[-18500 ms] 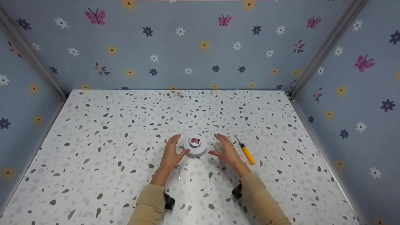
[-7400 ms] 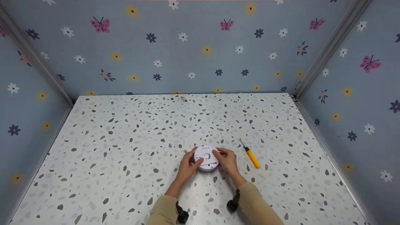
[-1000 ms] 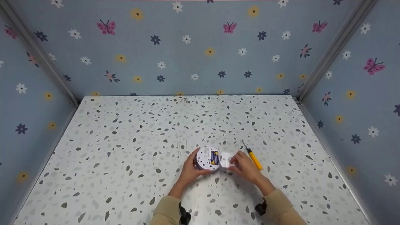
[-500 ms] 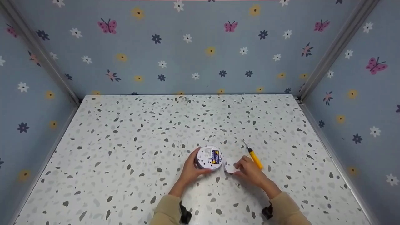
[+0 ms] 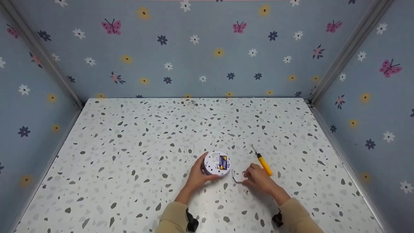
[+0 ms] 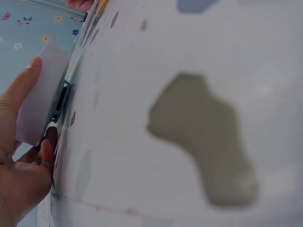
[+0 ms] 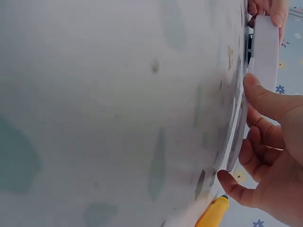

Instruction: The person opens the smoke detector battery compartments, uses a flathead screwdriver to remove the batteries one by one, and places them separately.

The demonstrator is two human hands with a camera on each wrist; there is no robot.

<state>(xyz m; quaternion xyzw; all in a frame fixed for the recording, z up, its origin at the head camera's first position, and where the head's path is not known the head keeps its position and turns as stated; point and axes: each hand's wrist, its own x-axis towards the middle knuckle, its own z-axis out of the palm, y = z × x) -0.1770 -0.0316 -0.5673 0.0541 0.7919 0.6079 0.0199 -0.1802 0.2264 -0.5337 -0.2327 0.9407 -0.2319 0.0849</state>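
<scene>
Nearest: right hand, thumb and fingers pinching a thin white back plate, held at a tilt just right of the detector, apart from it. Left hand: fingers and thumb curled round the rim of the round white smoke detector, back face up, vented side toward the table; what look like batteries show in its bay. Judged: body light, stiff, smooth; best held by the side wall. Plate probably slightly flexible; take by edges. Beyond right hand: yellow-handled screwdriver. Farthest: flower-and-butterfly wall panel.
</scene>
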